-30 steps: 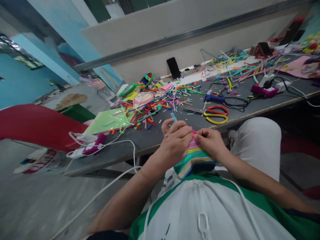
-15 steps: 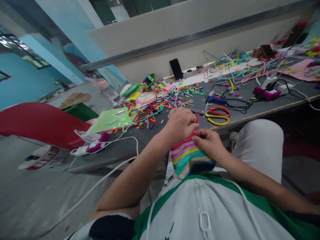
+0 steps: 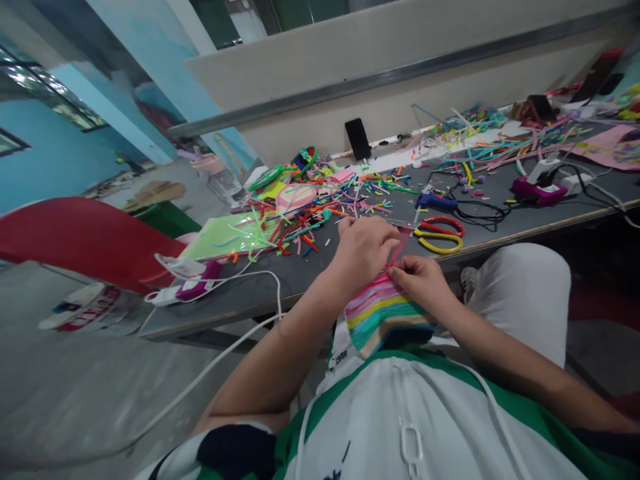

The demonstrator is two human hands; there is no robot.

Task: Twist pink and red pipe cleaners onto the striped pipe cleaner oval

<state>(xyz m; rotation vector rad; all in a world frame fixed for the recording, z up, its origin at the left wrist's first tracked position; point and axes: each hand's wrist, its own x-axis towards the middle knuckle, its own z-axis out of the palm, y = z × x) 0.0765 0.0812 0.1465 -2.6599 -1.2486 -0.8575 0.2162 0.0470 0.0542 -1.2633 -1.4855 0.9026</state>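
A striped pipe-cleaner piece (image 3: 385, 310) in pink, yellow, teal, beige and dark blue bands lies over my lap. From its top edge rises a pink pipe cleaner (image 3: 401, 243), blurred by motion. My left hand (image 3: 365, 247) is bent over that edge, its fingers closed at the pink pipe cleaner; the fingertips are partly hidden. Thumb and forefinger of my right hand (image 3: 420, 280) pinch the upper right edge of the striped piece where the pink strand meets it. Scissors (image 3: 440, 235) with one red and one yellow handle lie on the table just beyond my right hand.
Cut pipe-cleaner bits (image 3: 370, 190) litter the grey table (image 3: 250, 290). A blue glue gun (image 3: 437, 201) lies behind the scissors. A phone (image 3: 357, 139) leans on the back wall. Purple power strips (image 3: 540, 192) sit at right and left, and a white cable (image 3: 210, 370) hangs off the front edge.
The pink pipe cleaner now tilts further right and shows more of its length. My left hand's fingers have lifted and straightened slightly; my right hand stays pinched at the edge.
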